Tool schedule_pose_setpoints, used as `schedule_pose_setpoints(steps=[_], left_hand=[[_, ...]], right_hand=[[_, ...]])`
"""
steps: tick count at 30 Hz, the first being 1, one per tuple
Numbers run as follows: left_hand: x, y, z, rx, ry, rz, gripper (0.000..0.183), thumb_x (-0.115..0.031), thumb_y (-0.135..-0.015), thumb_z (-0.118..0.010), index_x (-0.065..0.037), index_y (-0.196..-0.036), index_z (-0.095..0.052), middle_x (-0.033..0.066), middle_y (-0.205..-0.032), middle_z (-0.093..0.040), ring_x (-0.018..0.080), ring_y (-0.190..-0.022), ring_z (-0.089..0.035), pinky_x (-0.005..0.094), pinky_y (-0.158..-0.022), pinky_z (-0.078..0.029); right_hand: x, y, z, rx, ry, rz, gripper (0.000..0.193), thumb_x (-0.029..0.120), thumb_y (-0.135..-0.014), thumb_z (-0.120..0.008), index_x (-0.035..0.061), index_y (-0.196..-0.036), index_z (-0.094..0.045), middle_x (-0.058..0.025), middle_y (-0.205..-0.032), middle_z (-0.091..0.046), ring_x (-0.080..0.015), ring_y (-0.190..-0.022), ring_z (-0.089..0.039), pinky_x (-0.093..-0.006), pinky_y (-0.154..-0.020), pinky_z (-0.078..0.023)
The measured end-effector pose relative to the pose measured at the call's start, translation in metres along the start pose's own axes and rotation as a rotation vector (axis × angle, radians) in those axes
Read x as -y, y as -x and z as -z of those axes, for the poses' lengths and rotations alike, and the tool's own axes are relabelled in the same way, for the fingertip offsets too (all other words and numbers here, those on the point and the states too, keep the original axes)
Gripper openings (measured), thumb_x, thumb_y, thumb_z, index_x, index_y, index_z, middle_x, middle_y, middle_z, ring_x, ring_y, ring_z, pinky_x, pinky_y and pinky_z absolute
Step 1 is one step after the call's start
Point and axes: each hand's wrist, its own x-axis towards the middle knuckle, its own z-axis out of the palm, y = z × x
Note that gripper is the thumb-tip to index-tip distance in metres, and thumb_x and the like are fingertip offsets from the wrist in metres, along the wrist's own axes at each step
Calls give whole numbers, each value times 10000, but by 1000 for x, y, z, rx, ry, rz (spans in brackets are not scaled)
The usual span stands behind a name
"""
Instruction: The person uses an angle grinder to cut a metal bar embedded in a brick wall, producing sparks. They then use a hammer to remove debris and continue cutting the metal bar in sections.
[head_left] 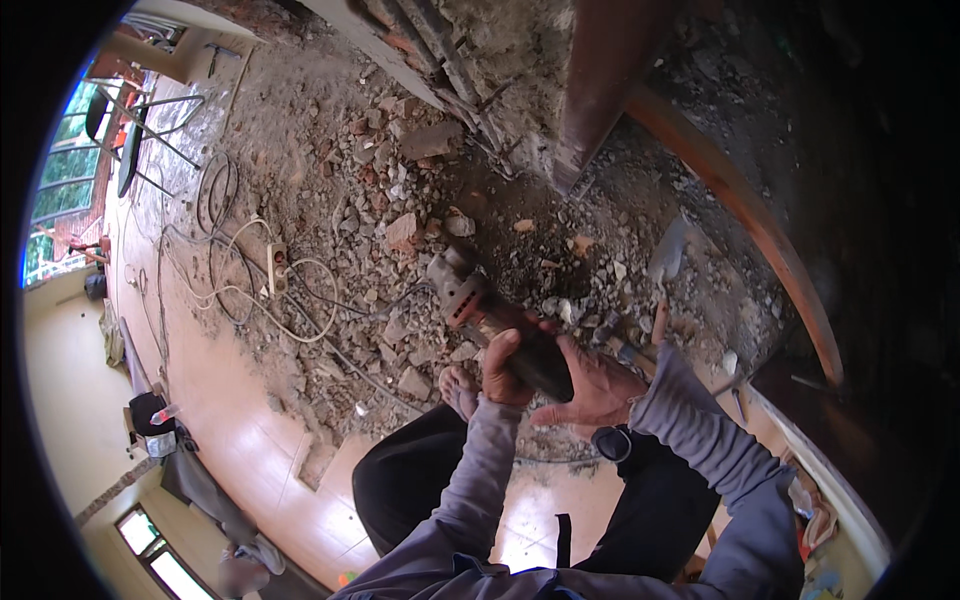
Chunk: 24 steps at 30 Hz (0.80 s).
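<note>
Both of my hands hold an angle grinder [478, 312] over the rubble in the middle of the view. Its metal head points up and left, towards broken brick and dirt, and I cannot make out its disc. My left hand [506, 372] grips the near left side of the body, thumb on top. Around the rear of the dark body curls my right hand [597, 385], a dark watch at its wrist. Just beyond that hand lie a hammer [627, 352] and a trowel [668, 252] with a wooden handle.
Rubble [365, 215] covers the floor ahead. A white socket strip [277, 268] with looped cables lies left. A concrete column [515, 85] with exposed rebar and a curved wooden piece [750, 205] stand beyond. At far left are a folding chair [130, 150] and, lower, another person [250, 568].
</note>
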Motion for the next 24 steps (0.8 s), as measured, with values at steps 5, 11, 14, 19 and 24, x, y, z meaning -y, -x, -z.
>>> schedule_pose_setpoints(steps=[5,11,14,19,24], left_hand=[[31,-59,6,168,-164,-63,471,-256,-886,-713,-10,-1249,-541,140,-1153,-650,251,-1089,-624,400,-991,-503],[50,-91,6,390,-398,-306,697,-586,-956,-576,-29,-1359,-464,153,-1308,-602,279,-1211,-583,416,-1075,-456],[48,-95,-6,552,-103,-258,850,-729,-950,-379,-48,-1459,-397,130,-1369,-568,269,-1240,-568,418,-1103,-429],[45,-83,-20,504,-167,-228,796,-695,-983,-308,-74,-1475,-386,124,-1381,-553,261,-1238,-572,421,-1091,-448],[51,-83,-13,549,-56,-170,825,-722,-961,-290,-80,-1470,-389,158,-1357,-572,274,-1238,-573,433,-1070,-470]], right_hand=[[-46,-24,-15,194,-307,-416,1062,426,-680,-828,-51,-1452,-277,-293,-1262,-582,-453,-1168,-593,-463,-995,-498],[-78,-27,-25,-32,-214,-246,1029,347,-638,-848,-43,-1433,-325,-277,-1267,-584,-411,-1181,-600,-436,-1000,-495],[-72,-27,-21,-178,-62,-261,1028,314,-627,-833,-67,-1441,-335,-286,-1310,-561,-398,-1241,-564,-414,-1052,-456],[-65,-22,-12,-197,-189,-252,1077,316,-629,-826,-121,-1461,-299,-330,-1408,-479,-406,-1331,-489,-404,-1119,-394],[-63,-17,-16,-180,-106,-294,1059,326,-628,-823,-102,-1455,-318,-312,-1392,-500,-399,-1321,-500,-411,-1114,-398]])
